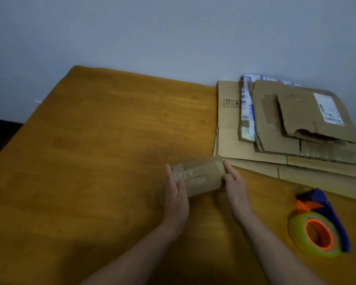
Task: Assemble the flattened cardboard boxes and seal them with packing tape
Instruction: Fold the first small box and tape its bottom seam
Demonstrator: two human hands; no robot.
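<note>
A small brown cardboard box (197, 175) with old tape on its top lies on the wooden table (95, 153), near the middle. My left hand (176, 194) presses against its left end and my right hand (235, 188) against its right end, so the box is held between both. A pile of flattened cardboard boxes (292, 124) lies at the back right against the wall. A tape dispenser (319, 225) with a blue handle, orange core and a yellowish roll rests at the right, below the pile and apart from my right hand.
A grey wall (173, 38) runs behind the table. The table's left edge slants from the back corner toward the near left, with a dark floor area (0, 132) beyond it. A white printed label (329, 109) sits on the topmost flat box.
</note>
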